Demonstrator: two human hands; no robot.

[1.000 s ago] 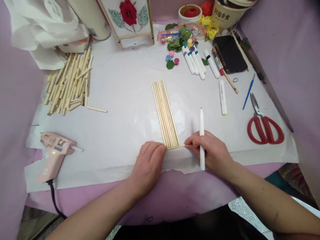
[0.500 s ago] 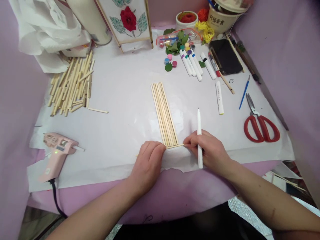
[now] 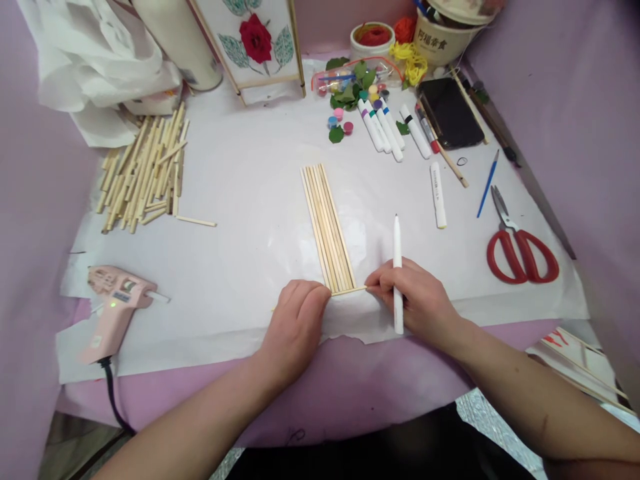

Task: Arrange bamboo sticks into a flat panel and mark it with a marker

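Observation:
Several thin wooden sticks [image 3: 327, 230] lie side by side in a flat row on the white paper. Across their near ends runs a single thin stick [image 3: 349, 291]. My left hand [image 3: 297, 317] is closed on the left part of this cross stick, its fingertips partly hidden. At the stick's right end, my right hand [image 3: 415, 293] pinches it between thumb and finger. The same hand also carries a white marker [image 3: 397, 247], uncapped, held upright with its dark tip pointing away from me.
A pink glue gun [image 3: 117, 303] lies at left, below a pile of cut sticks [image 3: 145, 173]. Red-handled scissors [image 3: 520, 247] rest at right. Markers [image 3: 385, 127], a phone [image 3: 450, 113] and a framed rose picture [image 3: 255, 47] are at the back.
The view has shifted very slightly. Both hands keep their hold on the cross stick, and the row of sticks lies as before.

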